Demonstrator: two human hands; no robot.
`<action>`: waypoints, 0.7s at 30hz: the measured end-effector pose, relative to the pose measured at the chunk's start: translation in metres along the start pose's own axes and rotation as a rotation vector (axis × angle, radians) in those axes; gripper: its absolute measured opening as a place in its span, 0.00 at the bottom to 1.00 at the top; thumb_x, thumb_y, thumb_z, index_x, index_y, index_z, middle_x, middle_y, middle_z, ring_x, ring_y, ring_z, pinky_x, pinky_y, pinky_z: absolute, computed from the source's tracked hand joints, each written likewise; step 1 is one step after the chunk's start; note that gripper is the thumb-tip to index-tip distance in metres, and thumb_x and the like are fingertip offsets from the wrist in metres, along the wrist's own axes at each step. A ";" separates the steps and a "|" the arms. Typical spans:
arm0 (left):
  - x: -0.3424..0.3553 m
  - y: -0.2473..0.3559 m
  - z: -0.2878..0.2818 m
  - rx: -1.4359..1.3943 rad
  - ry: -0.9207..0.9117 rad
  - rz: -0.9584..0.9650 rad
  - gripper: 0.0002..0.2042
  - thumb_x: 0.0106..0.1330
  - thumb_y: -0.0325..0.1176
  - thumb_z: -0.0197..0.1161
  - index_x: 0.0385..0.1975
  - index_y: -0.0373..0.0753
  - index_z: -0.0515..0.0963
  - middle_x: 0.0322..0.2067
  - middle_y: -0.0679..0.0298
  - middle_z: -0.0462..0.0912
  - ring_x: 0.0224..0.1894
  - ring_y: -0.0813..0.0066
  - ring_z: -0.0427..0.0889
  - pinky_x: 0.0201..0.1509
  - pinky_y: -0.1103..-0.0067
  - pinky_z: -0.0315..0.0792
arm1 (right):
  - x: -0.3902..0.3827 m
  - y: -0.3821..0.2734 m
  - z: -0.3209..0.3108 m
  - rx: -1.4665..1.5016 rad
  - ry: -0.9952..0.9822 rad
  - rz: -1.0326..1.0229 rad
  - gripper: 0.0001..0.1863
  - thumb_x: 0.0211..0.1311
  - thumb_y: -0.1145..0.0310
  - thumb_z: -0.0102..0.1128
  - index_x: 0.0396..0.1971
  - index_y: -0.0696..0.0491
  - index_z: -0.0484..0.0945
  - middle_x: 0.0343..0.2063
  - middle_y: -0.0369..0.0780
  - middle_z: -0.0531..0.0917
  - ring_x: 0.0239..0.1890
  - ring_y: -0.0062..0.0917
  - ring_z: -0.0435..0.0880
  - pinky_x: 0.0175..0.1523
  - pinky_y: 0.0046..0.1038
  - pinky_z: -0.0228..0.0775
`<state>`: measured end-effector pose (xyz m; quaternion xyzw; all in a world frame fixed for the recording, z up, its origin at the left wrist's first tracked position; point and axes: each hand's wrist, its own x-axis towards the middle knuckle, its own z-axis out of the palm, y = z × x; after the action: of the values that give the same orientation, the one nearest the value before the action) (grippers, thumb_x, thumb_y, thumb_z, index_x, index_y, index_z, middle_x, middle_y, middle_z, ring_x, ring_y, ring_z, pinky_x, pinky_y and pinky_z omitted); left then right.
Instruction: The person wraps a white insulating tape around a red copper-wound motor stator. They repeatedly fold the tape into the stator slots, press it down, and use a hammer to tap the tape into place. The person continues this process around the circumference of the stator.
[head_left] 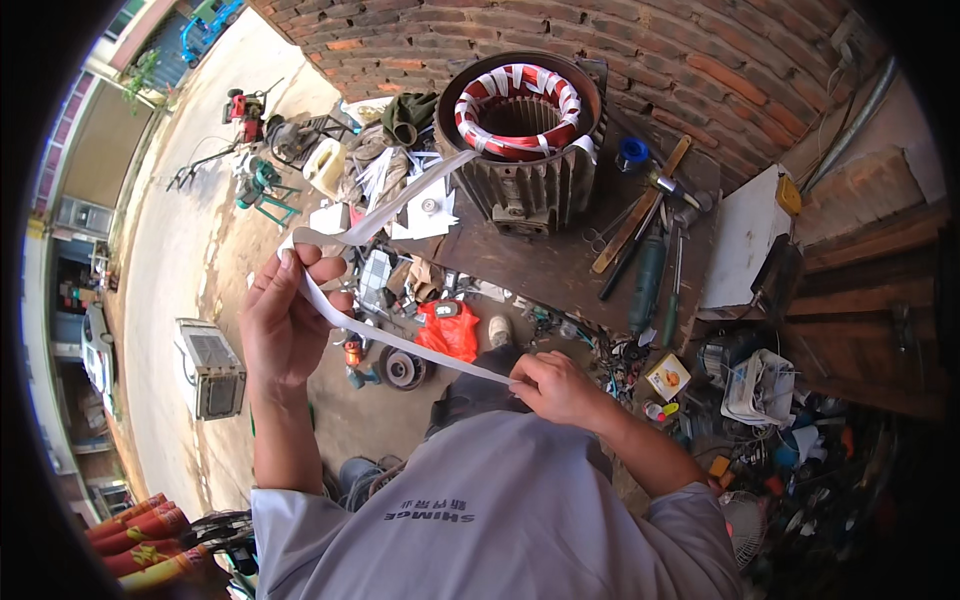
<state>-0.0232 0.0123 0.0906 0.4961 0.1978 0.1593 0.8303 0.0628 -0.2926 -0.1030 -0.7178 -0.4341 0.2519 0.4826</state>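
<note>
A long white cloth tape [420, 351] is drawn out in front of me. My left hand [292, 300] pinches it midway, raised to the left of the bench. From there one stretch rises to the motor housing [525, 195], a finned, dirty metal body standing upright on the bench. The other stretch runs down to my right hand [562, 390], closed on the tape near my waist. Inside the housing's rim shows a ring of red winding [469, 108] wrapped with white bands. A short white flap [584, 148] hangs over the rim at the right.
On the dark bench [500, 265] lie scissors [597, 240], a wooden stick [625, 235], a green power tool [648, 285] and a blue-ended roll [631, 152]. A brick wall [680, 70] stands behind. Rags, a red bag [448, 330] and scattered parts cover the ground.
</note>
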 end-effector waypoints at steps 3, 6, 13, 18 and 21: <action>-0.002 -0.005 -0.006 -0.065 -0.044 -0.003 0.13 0.83 0.37 0.48 0.49 0.37 0.78 0.41 0.54 0.90 0.34 0.59 0.92 0.39 0.69 0.88 | -0.006 0.009 0.005 -0.029 0.076 -0.033 0.04 0.62 0.71 0.67 0.34 0.53 0.83 0.30 0.42 0.85 0.37 0.40 0.86 0.44 0.41 0.76; -0.008 -0.011 -0.014 -0.134 -0.098 0.000 0.13 0.83 0.37 0.49 0.49 0.37 0.78 0.41 0.53 0.90 0.36 0.57 0.91 0.40 0.66 0.87 | -0.011 0.012 0.001 -0.167 0.179 -0.051 0.04 0.61 0.71 0.67 0.35 0.52 0.85 0.29 0.42 0.83 0.36 0.42 0.86 0.42 0.40 0.76; -0.025 -0.049 -0.063 -0.333 -0.047 -0.046 0.16 0.84 0.45 0.48 0.50 0.40 0.77 0.30 0.67 0.86 0.32 0.69 0.86 0.42 0.70 0.79 | -0.006 0.029 -0.022 0.068 0.640 0.120 0.10 0.67 0.77 0.63 0.46 0.58 0.86 0.31 0.43 0.89 0.32 0.30 0.90 0.38 0.28 0.80; -0.004 -0.102 -0.115 -0.331 -0.003 -0.161 0.23 0.81 0.55 0.49 0.35 0.42 0.81 0.13 0.71 0.70 0.32 0.66 0.83 0.54 0.62 0.74 | 0.013 0.010 -0.051 1.161 0.749 -0.127 0.16 0.76 0.72 0.55 0.59 0.61 0.77 0.53 0.47 0.84 0.52 0.32 0.87 0.61 0.33 0.77; 0.028 -0.132 -0.128 -0.283 0.054 -0.319 0.20 0.79 0.55 0.55 0.38 0.42 0.79 0.16 0.68 0.75 0.39 0.59 0.86 0.57 0.61 0.74 | 0.030 -0.009 -0.070 1.477 0.773 -0.106 0.12 0.76 0.70 0.54 0.52 0.59 0.78 0.47 0.46 0.83 0.43 0.31 0.87 0.52 0.35 0.80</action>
<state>-0.0518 0.0624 -0.0867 0.3326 0.2716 0.0652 0.9008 0.1290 -0.2985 -0.0647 -0.2313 0.0056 0.1845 0.9552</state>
